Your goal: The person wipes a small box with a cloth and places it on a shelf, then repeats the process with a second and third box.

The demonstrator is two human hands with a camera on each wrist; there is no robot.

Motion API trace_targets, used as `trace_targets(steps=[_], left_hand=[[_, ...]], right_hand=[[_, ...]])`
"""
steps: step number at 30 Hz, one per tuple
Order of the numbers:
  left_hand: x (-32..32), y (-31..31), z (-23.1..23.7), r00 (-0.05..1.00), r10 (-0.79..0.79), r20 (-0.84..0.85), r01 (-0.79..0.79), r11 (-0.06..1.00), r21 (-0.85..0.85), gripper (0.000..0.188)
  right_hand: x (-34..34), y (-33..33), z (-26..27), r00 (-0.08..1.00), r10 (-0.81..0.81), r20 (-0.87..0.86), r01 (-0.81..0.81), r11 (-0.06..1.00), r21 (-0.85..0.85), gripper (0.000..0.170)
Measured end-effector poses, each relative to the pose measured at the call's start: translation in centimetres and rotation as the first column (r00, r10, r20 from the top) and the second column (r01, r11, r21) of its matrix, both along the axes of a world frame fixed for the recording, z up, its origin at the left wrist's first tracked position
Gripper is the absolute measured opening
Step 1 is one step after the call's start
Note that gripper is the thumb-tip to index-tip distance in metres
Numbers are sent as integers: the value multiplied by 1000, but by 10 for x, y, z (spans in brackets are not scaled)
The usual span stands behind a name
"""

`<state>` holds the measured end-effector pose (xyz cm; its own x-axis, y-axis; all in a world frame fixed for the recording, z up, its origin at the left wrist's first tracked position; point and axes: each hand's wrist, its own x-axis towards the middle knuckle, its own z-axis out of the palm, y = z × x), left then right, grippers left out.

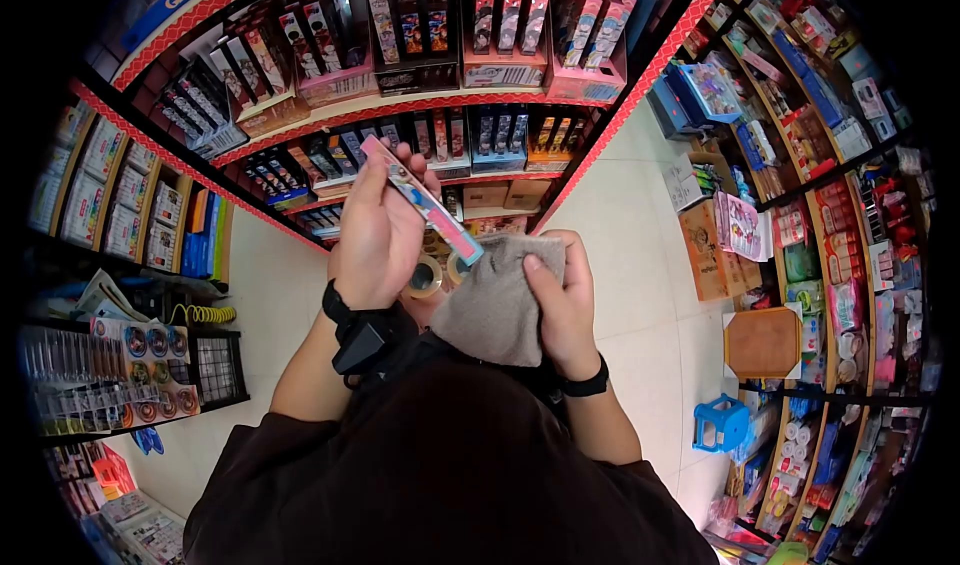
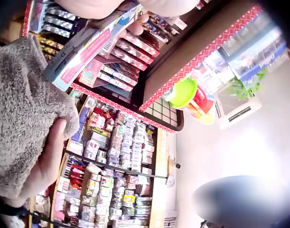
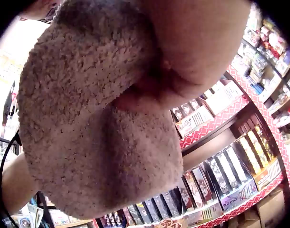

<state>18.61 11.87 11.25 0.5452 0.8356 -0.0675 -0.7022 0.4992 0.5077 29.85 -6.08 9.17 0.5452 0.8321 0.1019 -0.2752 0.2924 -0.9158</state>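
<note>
In the head view, my left hand (image 1: pixel 383 240) grips a long slim printed box (image 1: pixel 428 205), pink and light blue, by its upper part. The box slants down to the right, and its lower end meets the edge of a grey fluffy cloth (image 1: pixel 488 305). That cloth hangs from my right hand (image 1: pixel 566 315), pinched between thumb and fingers. The left wrist view has the box (image 2: pixel 88 53) close up, with the cloth (image 2: pixel 21 111) beside its lower end. Folds of cloth (image 3: pixel 88 142) fill much of the right wrist view and hide the right fingertips.
Ahead stands a red-trimmed display shelf (image 1: pixel 400 105) with rows of similar slim boxes. Rolls of tape (image 1: pixel 426 277) sit below my hands. On the right are a cardboard carton (image 1: pixel 705 255), a blue stool (image 1: pixel 722 423) and stocked shelves. A wire rack (image 1: pixel 218 367) stands at left.
</note>
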Motion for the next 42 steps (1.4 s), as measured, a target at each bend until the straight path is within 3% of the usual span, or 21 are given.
trace_targets(steps=[1,2,5,7,10,11,13,15,17,20,23,24,27,29,31,33,35,37,39,41,42], left_hand=[[2,3,-11,1000,17,20,-16,1000,-22,17],[5,-2,-15,1000,3,25,-4,1000,31,17],[15,-17,-13,999,6,48,-6,1000,15,15],[17,-17,-8,1000,-2,21,2,1000,-12,12],[19,-20,-4,1000,-25,2,25,999,-39,11],[18,-20,-1,986,-117,120,125,990,-65,11],[21,-33,7,961,-223,165,245,962,-123,12],[26,-49,23,989,-142,29,142,990,-18,15],[27,-47,26,989,-151,-4,151,989,-7,23],[27,-37,13,959,-242,146,241,970,21,30],[37,-31,11,971,-234,45,231,970,70,30],[40,-31,11,971,-234,37,232,970,71,28],[52,-32,17,969,-246,-25,247,963,111,23],[56,-38,30,959,-258,-115,276,941,196,20],[59,-30,42,913,-343,-223,404,840,362,22],[71,-18,56,924,-153,-352,362,649,669,25],[76,-16,83,893,-141,-427,438,483,758,31],[91,-13,102,926,-31,-377,361,374,854,35],[110,-11,121,948,178,-263,222,220,950,46],[136,8,120,951,299,-73,88,-35,996,37],[151,13,117,961,276,-10,11,-5,1000,29]], right_hand=[[-4,-1,3,997,-15,70,15,1000,8,21],[-5,-1,1,933,-78,352,89,996,-14,24],[-12,5,-12,974,-149,170,149,989,12,24],[-10,5,-14,994,-103,-46,107,989,99,23],[3,4,-29,992,-59,-109,67,995,72,19],[6,4,-35,988,-46,-150,55,997,59,18],[10,9,-43,981,-44,-191,39,999,-27,16],[17,11,-45,973,-47,-227,23,994,-107,16],[27,5,-58,995,-6,-104,-11,987,-159,20],[39,-4,-74,995,17,100,4,978,-210,31],[34,-11,-51,973,124,196,-83,976,-201,40],[34,-13,-36,877,132,463,-58,983,-172,47],[30,-16,-21,959,145,244,-130,989,-76,41],[39,-14,-34,974,107,198,-92,992,-88,35],[50,-9,-29,982,43,186,-31,997,-65,30],[63,-7,-26,983,-39,177,54,995,-79,30],[74,5,-20,981,-131,140,134,991,-12,26],[91,12,-20,981,-160,112,163,986,-20,24],[96,12,-12,980,-168,104,170,985,-11,22],[99,14,-9,970,-190,153,196,980,-21,22],[99,15,-12,955,-199,221,209,978,-24,22]])
